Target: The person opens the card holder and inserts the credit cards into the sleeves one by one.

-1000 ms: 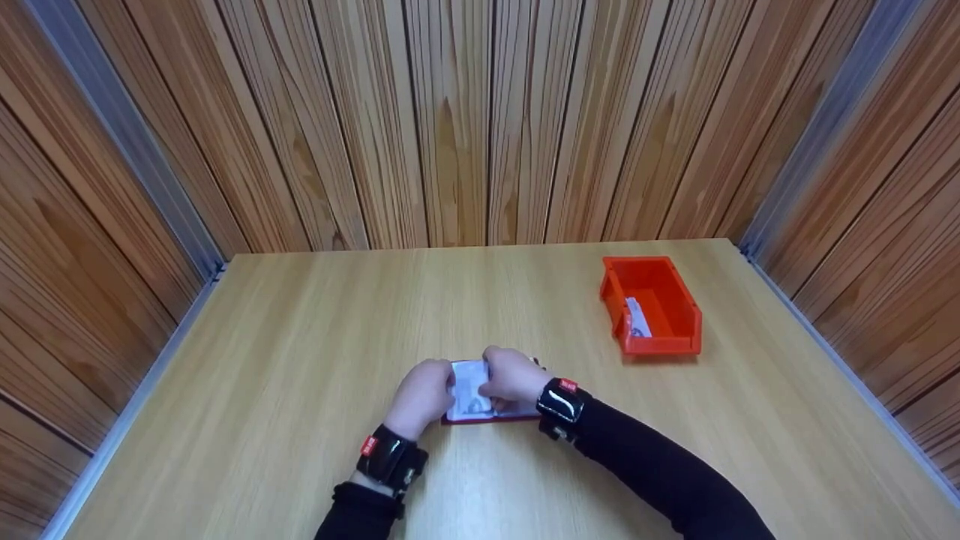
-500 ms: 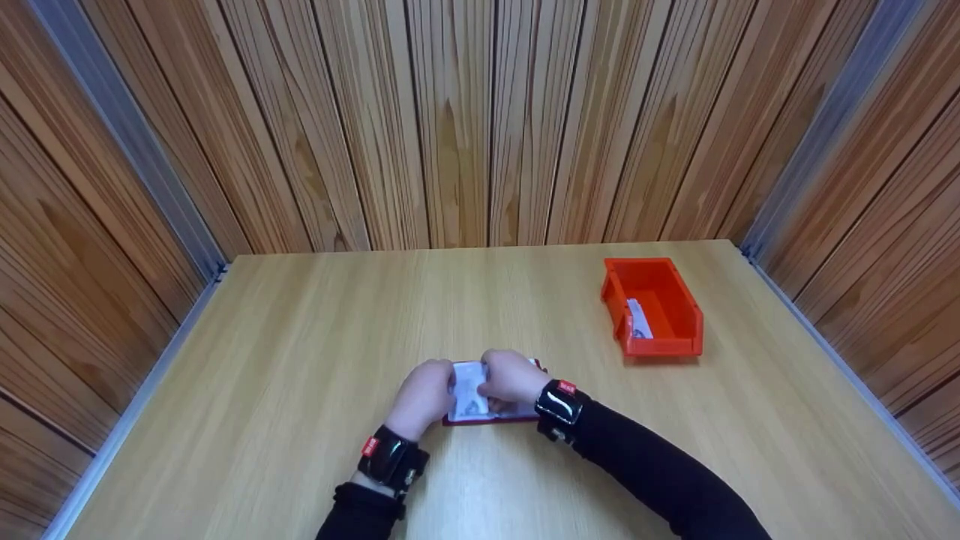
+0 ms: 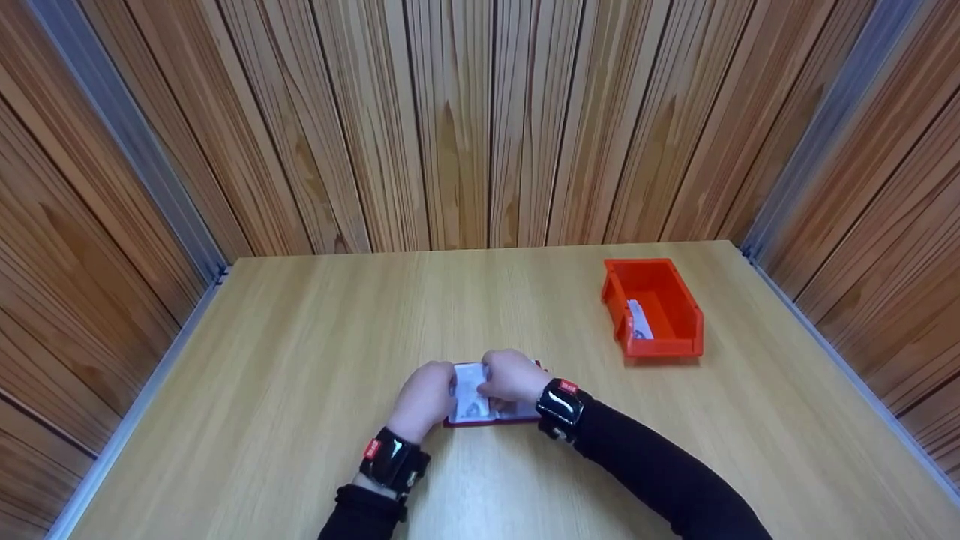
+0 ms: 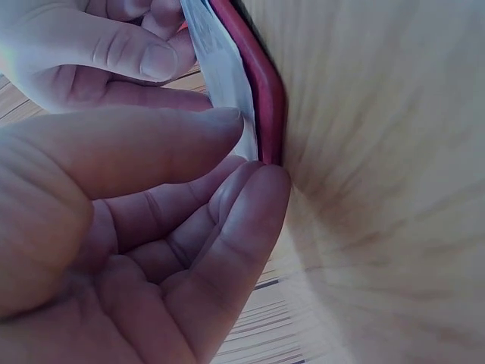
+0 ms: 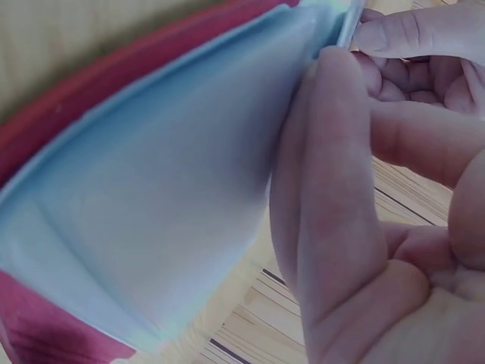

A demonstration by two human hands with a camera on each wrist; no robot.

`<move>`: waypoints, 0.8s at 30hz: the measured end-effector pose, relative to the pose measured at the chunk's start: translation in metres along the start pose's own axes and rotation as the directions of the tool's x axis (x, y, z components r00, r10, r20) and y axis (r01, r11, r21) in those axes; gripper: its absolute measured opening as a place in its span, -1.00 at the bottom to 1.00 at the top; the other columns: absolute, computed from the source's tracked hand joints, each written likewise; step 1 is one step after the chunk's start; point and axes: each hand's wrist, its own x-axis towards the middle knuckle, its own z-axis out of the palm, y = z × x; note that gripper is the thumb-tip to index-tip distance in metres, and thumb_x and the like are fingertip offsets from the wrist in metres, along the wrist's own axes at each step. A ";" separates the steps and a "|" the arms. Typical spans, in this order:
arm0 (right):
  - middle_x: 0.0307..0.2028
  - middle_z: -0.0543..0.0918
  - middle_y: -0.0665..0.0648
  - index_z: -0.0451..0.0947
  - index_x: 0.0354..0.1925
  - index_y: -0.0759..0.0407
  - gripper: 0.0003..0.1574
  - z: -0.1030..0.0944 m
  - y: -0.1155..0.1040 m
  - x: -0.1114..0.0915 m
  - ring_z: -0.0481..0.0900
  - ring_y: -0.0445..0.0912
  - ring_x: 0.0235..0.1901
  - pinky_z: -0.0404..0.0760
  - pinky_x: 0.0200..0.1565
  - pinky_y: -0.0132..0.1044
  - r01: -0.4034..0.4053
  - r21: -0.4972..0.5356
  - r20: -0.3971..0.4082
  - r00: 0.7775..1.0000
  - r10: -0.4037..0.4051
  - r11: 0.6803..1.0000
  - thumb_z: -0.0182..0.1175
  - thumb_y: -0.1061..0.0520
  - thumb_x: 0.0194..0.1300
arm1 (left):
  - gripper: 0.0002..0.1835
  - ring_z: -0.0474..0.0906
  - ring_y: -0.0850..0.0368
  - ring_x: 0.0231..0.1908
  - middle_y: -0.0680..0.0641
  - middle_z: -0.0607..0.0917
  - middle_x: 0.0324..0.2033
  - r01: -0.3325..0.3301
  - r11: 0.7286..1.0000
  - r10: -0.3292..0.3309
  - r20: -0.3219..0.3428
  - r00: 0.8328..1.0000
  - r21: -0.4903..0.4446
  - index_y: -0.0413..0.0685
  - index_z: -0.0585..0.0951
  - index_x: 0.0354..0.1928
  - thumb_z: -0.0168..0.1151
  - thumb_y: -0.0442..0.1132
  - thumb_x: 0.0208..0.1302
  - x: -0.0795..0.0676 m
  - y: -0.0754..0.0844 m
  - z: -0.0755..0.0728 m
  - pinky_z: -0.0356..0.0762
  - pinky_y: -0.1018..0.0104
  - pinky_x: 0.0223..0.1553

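A small red-covered booklet [image 3: 491,423] with clear plastic sleeves lies spread on the table, a pale printed sheet [image 3: 470,394] showing on its left side. My left hand [image 3: 425,394] pinches the booklet's left edge, thumb over the sleeve and fingers at the red cover [image 4: 265,98]. Over the middle, my right hand [image 3: 514,376] has thumb and forefinger curled at the inner edge of the left page. In the right wrist view, a bulging translucent sleeve [image 5: 159,189] stands beside the right fingers [image 5: 333,182]. The right hand covers part of the booklet's right side.
An orange-red plastic bin [image 3: 664,346] stands at the back right of the wooden table [image 3: 337,315]. A white printed paper [image 3: 639,319] leans inside it. Wood-panelled walls [image 3: 450,135] rise behind and at both sides.
Almost nothing differs. Both hands stay at the booklet, with only slight shifts of the right fingers and of the view.
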 end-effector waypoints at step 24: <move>-0.29 0.67 0.17 0.69 -0.22 0.27 -0.86 -0.030 0.023 0.000 0.61 0.08 -0.22 0.58 -0.15 -0.03 0.017 -0.327 -0.188 0.979 -0.083 0.945 0.26 0.27 0.25 | -0.78 0.46 0.05 -0.34 -0.07 0.57 -0.37 -0.047 0.999 0.048 -0.054 0.997 0.018 -0.29 0.62 -0.15 0.30 -0.50 0.13 -0.003 0.000 0.000 0.51 0.09 -0.18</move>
